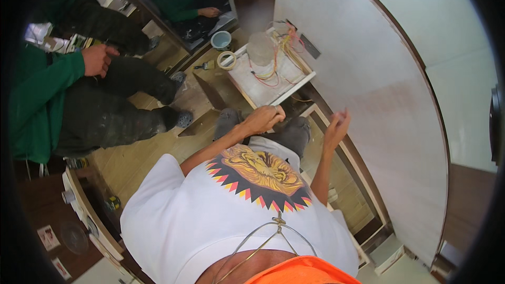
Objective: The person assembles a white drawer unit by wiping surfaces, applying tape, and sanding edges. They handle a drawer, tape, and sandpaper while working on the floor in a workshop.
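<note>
the white panel (363, 73) is stood upright along the right side, and the right hand (336, 129) is held just beside it; whether the two are touching cannot be told. the white tray (258, 88) is set just beyond the left hand (264, 119). the panel's pale face could be smudged if it were brushed by the raised fingers. the wires (286, 47) are spread loosely over the tray, so they could be snagged by a hand passed across them, and the clear container (260, 48) beside them could then be tipped. nothing is seen to be held by the right hand: its fingers are raised and loosely parted. the left hand's fingers are curled in, and whether something small is pinched there cannot be told. farther out, a tape roll (226, 60) is rested at the tray's corner, with a brush (209, 65) and a blue bucket (221, 39) placed near it. at the left, a co-worker's hand (99, 59) is held well apart.
</note>
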`<state>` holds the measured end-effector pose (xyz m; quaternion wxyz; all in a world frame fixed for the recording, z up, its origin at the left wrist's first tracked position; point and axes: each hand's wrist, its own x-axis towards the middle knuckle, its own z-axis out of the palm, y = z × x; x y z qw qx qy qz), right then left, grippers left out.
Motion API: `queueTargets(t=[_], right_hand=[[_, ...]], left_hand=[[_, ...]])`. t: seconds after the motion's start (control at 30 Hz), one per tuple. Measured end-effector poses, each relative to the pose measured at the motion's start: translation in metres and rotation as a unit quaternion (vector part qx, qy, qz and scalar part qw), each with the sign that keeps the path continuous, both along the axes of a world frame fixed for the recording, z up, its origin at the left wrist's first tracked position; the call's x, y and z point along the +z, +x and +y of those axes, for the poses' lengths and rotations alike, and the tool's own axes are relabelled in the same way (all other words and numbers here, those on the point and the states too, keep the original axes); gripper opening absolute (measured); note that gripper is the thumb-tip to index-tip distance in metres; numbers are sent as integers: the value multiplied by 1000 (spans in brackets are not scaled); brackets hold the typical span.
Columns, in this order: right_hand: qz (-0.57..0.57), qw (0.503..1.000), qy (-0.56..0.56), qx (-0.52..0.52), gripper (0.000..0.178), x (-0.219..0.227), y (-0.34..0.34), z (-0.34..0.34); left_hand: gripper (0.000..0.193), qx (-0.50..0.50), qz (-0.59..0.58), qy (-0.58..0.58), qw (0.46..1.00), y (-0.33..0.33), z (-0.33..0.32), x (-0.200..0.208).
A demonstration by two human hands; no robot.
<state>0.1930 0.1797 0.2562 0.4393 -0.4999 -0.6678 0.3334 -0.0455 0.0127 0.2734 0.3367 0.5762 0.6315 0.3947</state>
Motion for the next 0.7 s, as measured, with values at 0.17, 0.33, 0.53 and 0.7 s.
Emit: queueTargets(t=[0.17, 0.33, 0.53, 0.7], right_hand=[[17, 981, 184, -54, 42, 146, -31, 53], [104, 962, 247, -53, 40, 203, -60, 57], [87, 970, 219, -65, 23, 151, -120, -12], [126, 987, 77, -69, 49, 98, -186, -117]], left_hand=[[25, 61, -51, -13, 997, -16, -14, 20], [29, 56, 80, 44, 994, -40, -3, 9], [53, 96, 62, 61, 992, -81, -8, 25], [43, -18, -63, 29, 997, -150, -1, 10]])
